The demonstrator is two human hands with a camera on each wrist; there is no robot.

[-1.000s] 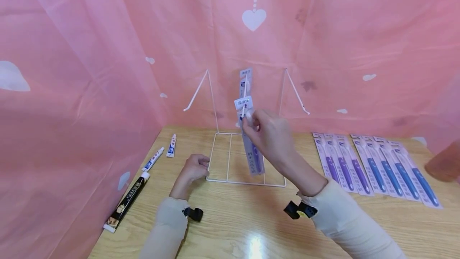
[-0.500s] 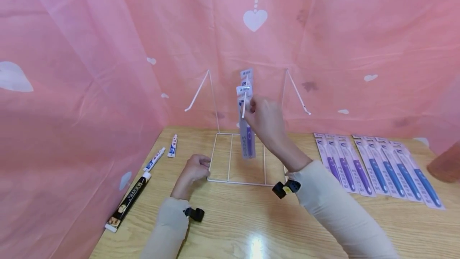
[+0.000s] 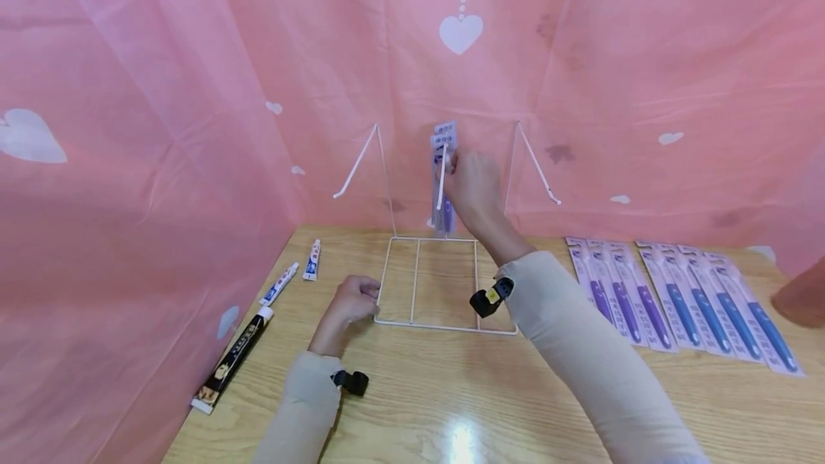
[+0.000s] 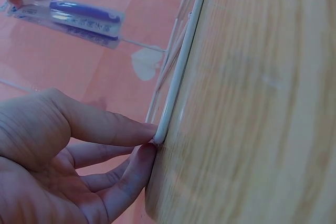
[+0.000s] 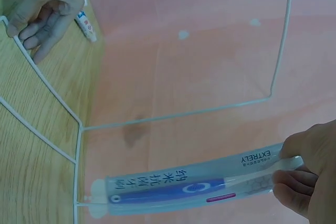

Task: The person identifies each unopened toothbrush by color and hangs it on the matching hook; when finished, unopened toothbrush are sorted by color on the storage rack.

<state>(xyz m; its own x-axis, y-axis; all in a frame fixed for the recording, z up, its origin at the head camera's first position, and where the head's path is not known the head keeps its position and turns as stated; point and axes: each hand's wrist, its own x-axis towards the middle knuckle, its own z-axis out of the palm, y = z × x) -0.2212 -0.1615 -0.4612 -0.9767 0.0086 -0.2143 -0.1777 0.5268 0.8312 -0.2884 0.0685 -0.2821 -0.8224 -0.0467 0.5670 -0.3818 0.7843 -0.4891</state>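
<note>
A white wire rack [image 3: 445, 328] stands on the wooden table, its three hooks sloping forward. In the left wrist view, my left hand [image 4: 79, 161] pinches the base wire between thumb and fingers, at the rack's front left corner. My right hand [image 3: 475, 188] pinches a packaged purple toothbrush [image 5: 163, 192] near its top. That pack hangs on the middle hook [image 3: 441, 185], close in front of another toothbrush pack [image 3: 445, 127], which it mostly hides. The left hook [image 3: 354, 163] and right hook [image 3: 538, 167] carry nothing.
Several packaged toothbrushes, purple [image 3: 625, 299] and blue [image 3: 709, 306], lie in a row on the right. On the left are two small toothpaste tubes [image 3: 312, 261] and a black toothpaste tube [image 3: 232, 360]. A pink curtain [image 3: 258, 34] hangs close behind the rack.
My right hand has moved away from me along the middle hook, sliding the toothbrush pack back towards the one behind it. My left hand keeps its hold on the rack.
</note>
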